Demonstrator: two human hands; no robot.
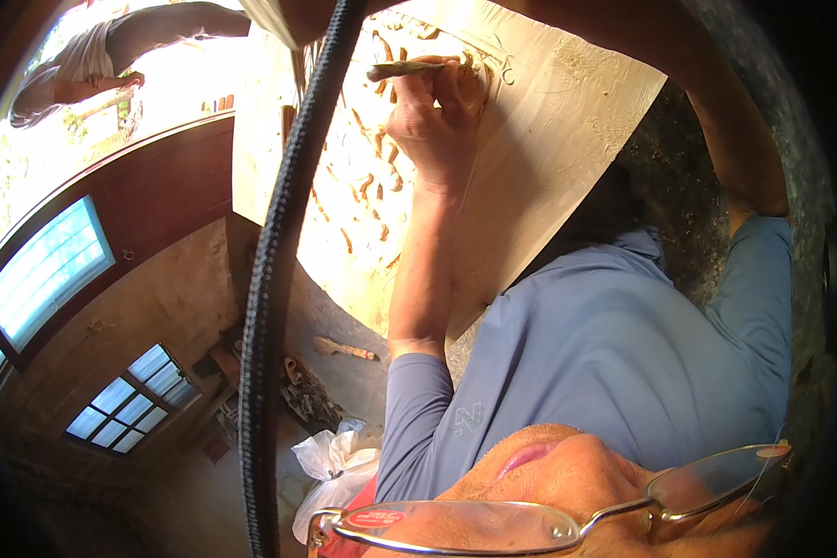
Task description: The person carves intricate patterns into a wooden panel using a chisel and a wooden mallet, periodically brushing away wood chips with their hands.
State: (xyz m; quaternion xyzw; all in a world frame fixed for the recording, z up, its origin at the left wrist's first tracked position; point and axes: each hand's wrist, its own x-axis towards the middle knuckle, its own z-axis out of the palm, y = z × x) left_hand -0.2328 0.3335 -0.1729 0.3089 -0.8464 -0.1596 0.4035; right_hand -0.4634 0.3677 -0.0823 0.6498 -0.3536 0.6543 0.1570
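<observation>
My left hand [436,129] grips a slim carving chisel [403,69] over a large pale wooden panel [565,104]. The tool's butt points left, and its cutting end is hidden by my fingers. Brown curved cuts or shavings [366,185] cover the panel's sunlit left part; glare blurs which they are. On the right, my right forearm [732,132] bends up and across the top edge. The hand at its end is too cut off to make out. A pale wooden piece [268,19], perhaps part of a mallet, shows at the top.
A black braided cable [268,293] crosses the view close to the camera. On the floor are a wooden-handled brush [345,349], rough wood [310,394] and a tied plastic bag [335,464]. Another person [84,70] stands outside, beyond a wall with windows [132,397].
</observation>
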